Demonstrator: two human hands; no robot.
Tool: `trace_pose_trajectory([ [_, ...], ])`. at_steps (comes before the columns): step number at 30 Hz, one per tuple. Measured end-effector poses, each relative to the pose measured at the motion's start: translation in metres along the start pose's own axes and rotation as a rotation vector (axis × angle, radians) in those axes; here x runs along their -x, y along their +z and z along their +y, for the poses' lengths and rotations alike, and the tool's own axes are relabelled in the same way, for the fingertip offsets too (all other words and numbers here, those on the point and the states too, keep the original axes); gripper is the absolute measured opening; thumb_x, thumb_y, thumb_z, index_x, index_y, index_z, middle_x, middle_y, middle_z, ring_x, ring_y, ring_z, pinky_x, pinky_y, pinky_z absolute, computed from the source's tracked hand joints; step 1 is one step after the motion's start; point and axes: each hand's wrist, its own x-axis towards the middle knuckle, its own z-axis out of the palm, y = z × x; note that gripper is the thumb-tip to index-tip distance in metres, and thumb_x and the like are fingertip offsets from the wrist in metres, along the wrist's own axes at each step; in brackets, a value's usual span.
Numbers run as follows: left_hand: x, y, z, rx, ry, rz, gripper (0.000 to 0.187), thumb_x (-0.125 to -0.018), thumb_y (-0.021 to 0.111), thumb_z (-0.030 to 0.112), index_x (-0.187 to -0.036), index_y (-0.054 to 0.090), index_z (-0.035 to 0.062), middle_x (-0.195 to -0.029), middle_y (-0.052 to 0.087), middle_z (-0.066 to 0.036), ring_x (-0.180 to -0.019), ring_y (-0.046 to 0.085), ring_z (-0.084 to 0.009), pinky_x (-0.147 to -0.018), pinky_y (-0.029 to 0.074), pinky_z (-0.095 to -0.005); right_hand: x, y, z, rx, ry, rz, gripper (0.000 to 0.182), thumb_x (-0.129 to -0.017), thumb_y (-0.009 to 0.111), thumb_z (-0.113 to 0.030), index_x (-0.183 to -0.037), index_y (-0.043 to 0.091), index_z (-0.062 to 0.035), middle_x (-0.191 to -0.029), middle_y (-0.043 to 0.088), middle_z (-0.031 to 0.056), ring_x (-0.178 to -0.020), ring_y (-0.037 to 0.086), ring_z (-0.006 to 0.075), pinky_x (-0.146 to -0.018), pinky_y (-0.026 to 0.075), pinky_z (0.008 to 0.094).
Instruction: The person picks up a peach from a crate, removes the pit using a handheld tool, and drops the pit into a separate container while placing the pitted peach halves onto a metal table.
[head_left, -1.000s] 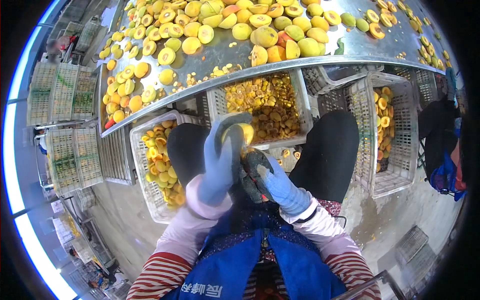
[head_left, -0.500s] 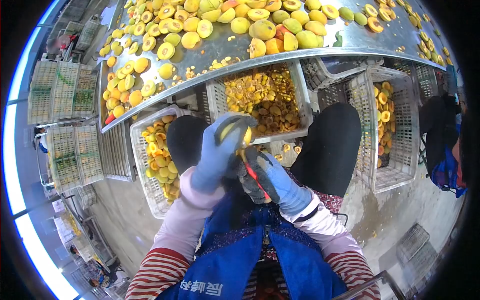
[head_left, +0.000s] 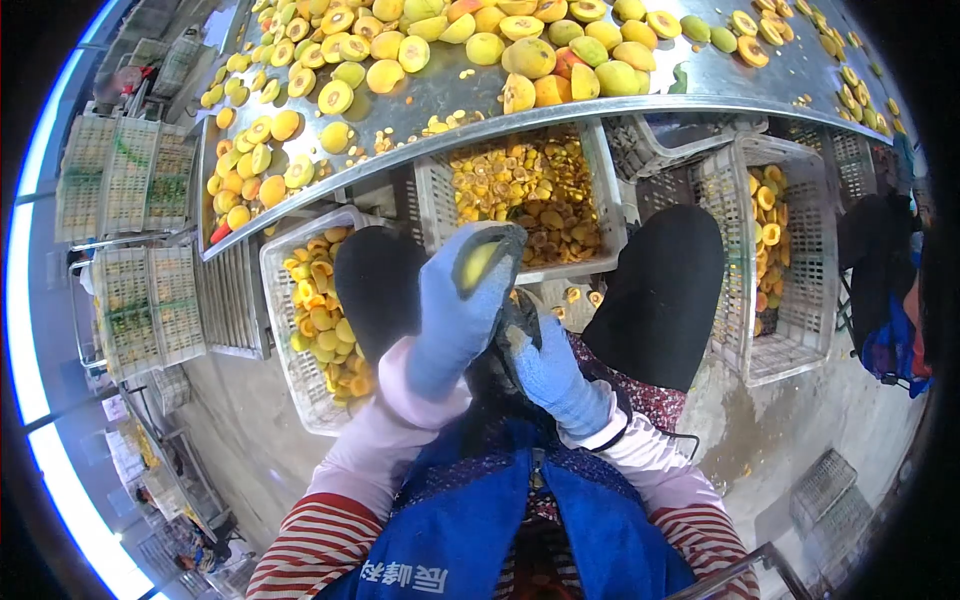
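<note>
My left hand [head_left: 465,290], in a blue glove with dark coated fingers, is closed round a yellow peach half [head_left: 478,267] in front of my lap. Only part of the fruit shows between thumb and fingers. Close beside it, my right hand [head_left: 545,365], gloved the same way, is closed with its fingers up against the left hand. The red-handled pitting tool seen in this grip earlier is now hidden by the glove. Below and beyond both hands stands a crate [head_left: 612,215] of pits and fruit scraps.
A metal table [head_left: 430,100] carries many halved peaches along its raised edge. Crates of peach halves stand at left [head_left: 280,330] and right [head_left: 740,290]. Stacked crates [head_left: 125,180] rise far left. Another person's legs [head_left: 870,250] are at the right. Fruit pieces [head_left: 572,295] lie on the floor.
My left hand has turned and shifted slightly right with the peach half. My right hand has rolled and moved in against it, hiding the red handle that showed before.
</note>
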Motion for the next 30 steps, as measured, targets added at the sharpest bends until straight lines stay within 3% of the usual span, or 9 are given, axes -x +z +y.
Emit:
trace_pose_trajectory([
  [10, -0.002, -0.013, -0.008, 0.463, -0.221, -0.259, 0.022, -0.083, 0.056, 0.014, -0.096, 0.060, -0.0029, -0.087, 0.062, -0.007, -0.078, 0.057, -0.0111, -0.070, 0.045, -0.0215, -0.026, -0.023, -0.048, -1.039, 0.943, -0.502, 0.049, -0.089, 0.039, -0.054, -0.090, 0.052, -0.0073, -0.047, 0.039, 0.0030, -0.030, 0.035, 0.0128, -0.026, 0.027, 0.0242],
  [16, -0.003, 0.001, -0.013, 0.549, -0.146, -0.193, 0.034, -0.086, 0.056, 0.033, -0.090, 0.061, -0.0003, -0.078, 0.062, -0.009, -0.069, 0.060, -0.0163, -0.063, 0.048, -0.0277, -0.021, -0.020, -0.029, -1.726, 0.941, -0.695, 0.050, -0.089, 0.037, -0.058, -0.097, 0.046, -0.0100, -0.059, 0.043, 0.0019, -0.039, 0.040, 0.0101, -0.031, 0.032, 0.0252],
  [20, -0.011, -0.001, -0.023, 1.022, -0.589, 0.099, 0.019, -0.087, 0.056, 0.024, -0.093, 0.058, 0.0054, -0.080, 0.060, -0.007, -0.069, 0.060, -0.0163, -0.060, 0.050, -0.0272, -0.038, -0.023, -0.021, -1.976, 0.704, -0.682, 0.050, -0.089, 0.036, -0.058, -0.100, 0.046, -0.0106, -0.060, 0.042, 0.0000, -0.043, 0.042, 0.0113, -0.035, 0.034, 0.0272],
  [21, -0.004, -0.006, -0.022, 0.411, -0.143, 0.166, 0.022, -0.088, 0.054, 0.027, -0.093, 0.058, 0.0063, -0.081, 0.060, -0.007, -0.069, 0.060, -0.0167, -0.060, 0.050, -0.0274, -0.045, -0.026, -0.015, -1.948, 0.744, -0.633, 0.048, -0.090, 0.036, -0.057, -0.099, 0.048, -0.0107, -0.060, 0.042, -0.0004, -0.045, 0.042, 0.0110, -0.037, 0.035, 0.0269],
  [23, 0.001, -0.037, -0.021, 0.356, 0.042, 0.323, 0.026, -0.088, 0.054, 0.029, -0.098, 0.057, 0.0054, -0.086, 0.060, -0.007, -0.074, 0.061, -0.0185, -0.066, 0.050, -0.0275, -0.049, -0.026, -0.001, -1.862, 0.886, -0.468, 0.047, -0.091, 0.035, -0.054, -0.097, 0.051, -0.0106, -0.059, 0.041, -0.0010, -0.048, 0.041, 0.0104, -0.041, 0.035, 0.0261],
  [24, 0.001, -0.073, -0.024, 0.919, -0.216, 0.424, 0.029, -0.087, 0.056, 0.028, -0.103, 0.057, 0.0037, -0.089, 0.061, -0.008, -0.079, 0.061, -0.0198, -0.072, 0.050, -0.0274, -0.045, -0.026, 0.002, -1.794, 0.992, -0.360, 0.046, -0.092, 0.035, -0.053, -0.096, 0.053, -0.0103, -0.059, 0.040, -0.0013, -0.048, 0.040, 0.0101, -0.042, 0.035, 0.0257],
  [26, -0.003, -0.167, -0.034, -0.425, -0.021, 0.355, 0.037, -0.085, 0.059, 0.026, -0.112, 0.054, 0.0010, -0.100, 0.059, -0.011, -0.093, 0.059, -0.0244, -0.084, 0.046, -0.0297, -0.043, -0.026, 0.015, -1.632, 1.058, -0.393, 0.041, -0.087, 0.044, -0.056, -0.084, 0.053, -0.0163, -0.065, 0.041, -0.0037, -0.051, 0.040, 0.0107, -0.043, 0.031, 0.0241],
  [28, -0.005, -0.202, -0.027, -1.552, -0.355, 0.190, 0.041, -0.079, 0.066, 0.021, -0.114, 0.055, 0.0042, -0.111, 0.054, -0.017, -0.097, 0.055, -0.0270, -0.085, 0.045, -0.0352, -0.053, -0.030, 0.004, -1.609, 1.011, -0.491, 0.038, -0.088, 0.044, -0.051, -0.083, 0.050, -0.0137, -0.064, 0.042, -0.0030, -0.050, 0.040, 0.0104, -0.042, 0.031, 0.0239],
  [30, -0.039, -0.210, -0.024, -1.325, -0.043, 0.203, 0.043, -0.077, 0.068, 0.021, -0.115, 0.056, 0.0060, -0.114, 0.053, -0.019, -0.100, 0.054, -0.0286, -0.086, 0.044, -0.0353, -0.059, -0.026, 0.024, -1.613, 1.015, -0.437, 0.043, -0.088, 0.043, -0.054, -0.086, 0.052, -0.0120, -0.061, 0.039, -0.0033, -0.046, 0.037, 0.0089, -0.039, 0.031, 0.0233],
])
